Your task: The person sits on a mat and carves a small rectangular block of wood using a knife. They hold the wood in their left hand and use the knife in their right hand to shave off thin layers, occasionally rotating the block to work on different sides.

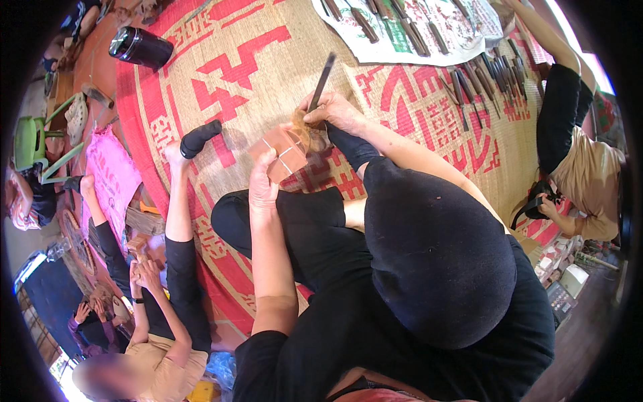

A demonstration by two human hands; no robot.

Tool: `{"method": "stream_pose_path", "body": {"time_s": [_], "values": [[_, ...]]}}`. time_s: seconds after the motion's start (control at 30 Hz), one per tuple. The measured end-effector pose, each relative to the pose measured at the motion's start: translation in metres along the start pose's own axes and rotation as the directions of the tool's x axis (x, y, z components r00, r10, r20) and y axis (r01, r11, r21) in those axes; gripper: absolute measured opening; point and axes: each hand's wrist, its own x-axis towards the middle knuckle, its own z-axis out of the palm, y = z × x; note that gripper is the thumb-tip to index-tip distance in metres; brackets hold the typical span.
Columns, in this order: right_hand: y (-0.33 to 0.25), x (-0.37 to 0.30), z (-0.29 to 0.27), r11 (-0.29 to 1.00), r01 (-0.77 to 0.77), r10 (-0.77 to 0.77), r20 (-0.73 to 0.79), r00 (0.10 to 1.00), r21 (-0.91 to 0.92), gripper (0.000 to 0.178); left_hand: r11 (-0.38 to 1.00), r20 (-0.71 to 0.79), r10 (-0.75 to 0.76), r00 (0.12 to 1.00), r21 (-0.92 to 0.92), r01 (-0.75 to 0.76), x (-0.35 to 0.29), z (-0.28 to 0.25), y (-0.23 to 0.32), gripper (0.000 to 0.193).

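Observation:
My left hand [263, 179] grips a reddish-brown block [289, 158] from its near left side, the thumb lying on the face. White lines cross on that face. My right hand [339, 112] is closed round a slim dark chisel-like tool [323, 82] just beyond the block's far right corner. One end of the tool points up and away; its lower end is hidden by the fingers. Between the block and my right hand shows a yellowish-brown piece [309, 132], which I cannot make out clearly. Both hands are above my crossed, black-clad legs.
A patterned straw mat [274, 80] spreads beneath me. Several wooden-handled carving tools [489, 80] lie at the far right, others on a white printed sheet [395, 47]. A dark canister [140, 48] is far left. One person [161, 328] sits at left handling a small block; another [589, 181] is at right.

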Motion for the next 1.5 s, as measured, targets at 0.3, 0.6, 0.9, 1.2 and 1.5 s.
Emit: {"method": "stream_pose_path", "body": {"time_s": [0.3,0.6,0.9,1.2,1.5], "values": [[-0.003,0.002,-0.002,0.993,-0.095,0.097,-0.039,0.994,0.064,0.016,1.000,0.041,0.015,0.999,0.020,-0.016,0.002,0.003,0.002,0.050],[0.001,0.007,-0.011,0.992,-0.121,0.127,-0.168,0.978,0.044,0.013,0.999,-0.036,0.031,0.999,0.036,-0.029,0.004,-0.006,-0.005,0.054],[0.007,0.012,-0.013,0.988,-0.110,0.104,-0.057,0.993,-0.111,0.013,0.999,0.032,-0.026,0.999,0.039,0.025,0.005,0.008,0.005,0.064],[0.004,0.010,-0.001,0.995,-0.073,0.068,-0.072,0.995,-0.070,0.012,1.000,0.033,0.007,0.999,0.029,-0.008,0.005,-0.001,-0.001,0.052],[0.004,0.011,-0.001,0.976,-0.058,0.031,-0.128,0.991,-0.210,0.012,0.999,-0.003,-0.021,1.000,0.024,0.021,0.003,0.001,-0.002,0.050]]}}
